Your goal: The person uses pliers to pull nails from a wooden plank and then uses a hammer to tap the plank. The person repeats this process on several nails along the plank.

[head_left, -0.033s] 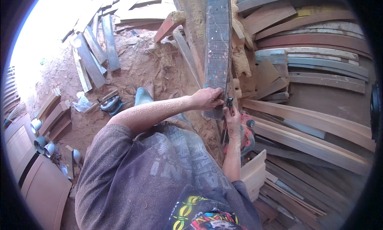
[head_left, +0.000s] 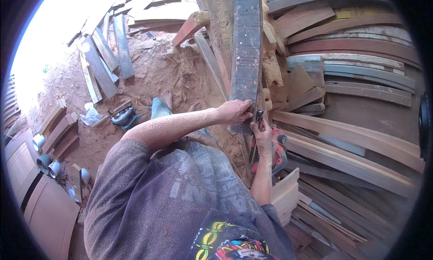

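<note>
Gripping the near end of a dark plank (head_left: 246, 48), the left hand (head_left: 234, 111) curls its fingers over the board's edge, closed on the wood. The plank is long, stained with paint flecks, and runs from the hands straight toward the far side of the scene, lying over a sawdust-caked wooden frame (head_left: 216, 21). The right hand (head_left: 262, 133) sits just near of the plank's end, wrapped around a small dark tool (head_left: 259, 116) whose tip touches the plank; what kind of tool it is I cannot tell. Under the right forearm lies a red power tool (head_left: 278, 154), partly hidden by the arm. To the right, curved boards (head_left: 356, 138) are stacked in layers, reaching to the far right. On the left, the dirt floor (head_left: 149, 75) is reddish and strewn with loose planks (head_left: 101, 66), and a black power tool (head_left: 122, 117) rests on it near the person's bare foot (head_left: 168, 99). At the near left stand brown panels (head_left: 49, 215) with small grey wheels (head_left: 45, 163) beside them
</note>
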`<action>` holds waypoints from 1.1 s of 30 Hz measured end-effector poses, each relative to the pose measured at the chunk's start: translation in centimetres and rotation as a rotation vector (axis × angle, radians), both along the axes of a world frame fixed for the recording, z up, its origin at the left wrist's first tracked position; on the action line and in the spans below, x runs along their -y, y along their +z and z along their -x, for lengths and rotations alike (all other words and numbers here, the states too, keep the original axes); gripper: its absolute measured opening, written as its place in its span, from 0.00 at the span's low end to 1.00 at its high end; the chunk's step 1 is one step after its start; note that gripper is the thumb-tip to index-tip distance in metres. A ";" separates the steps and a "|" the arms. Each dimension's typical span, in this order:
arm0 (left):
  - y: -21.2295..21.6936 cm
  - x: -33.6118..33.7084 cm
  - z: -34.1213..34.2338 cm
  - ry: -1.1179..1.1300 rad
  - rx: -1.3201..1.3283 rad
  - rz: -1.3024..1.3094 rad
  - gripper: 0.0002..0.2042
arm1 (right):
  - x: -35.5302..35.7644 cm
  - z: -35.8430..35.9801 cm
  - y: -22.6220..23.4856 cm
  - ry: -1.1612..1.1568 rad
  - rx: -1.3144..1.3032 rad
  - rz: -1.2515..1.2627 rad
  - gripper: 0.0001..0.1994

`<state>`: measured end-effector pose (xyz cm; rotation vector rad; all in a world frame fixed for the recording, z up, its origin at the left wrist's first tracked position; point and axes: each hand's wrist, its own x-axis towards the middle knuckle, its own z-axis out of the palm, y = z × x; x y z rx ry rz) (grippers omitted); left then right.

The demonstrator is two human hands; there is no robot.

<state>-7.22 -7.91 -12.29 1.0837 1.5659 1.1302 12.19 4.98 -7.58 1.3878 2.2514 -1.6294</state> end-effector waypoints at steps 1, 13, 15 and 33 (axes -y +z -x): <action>-1.0 -0.2 -0.5 0.017 0.036 -0.047 0.17 | 0.3 0.4 0.3 -0.001 -0.003 0.011 0.21; -4.3 -0.4 0.0 0.075 0.282 -0.315 0.12 | 1.2 2.3 0.8 -0.088 0.082 -0.004 0.25; -4.0 0.7 1.1 0.051 0.367 -0.297 0.16 | 1.4 2.8 1.6 -0.035 0.148 -0.045 0.26; -5.8 9.2 4.6 0.376 1.295 -0.022 0.30 | 12.6 9.9 2.8 -0.060 0.100 0.183 0.37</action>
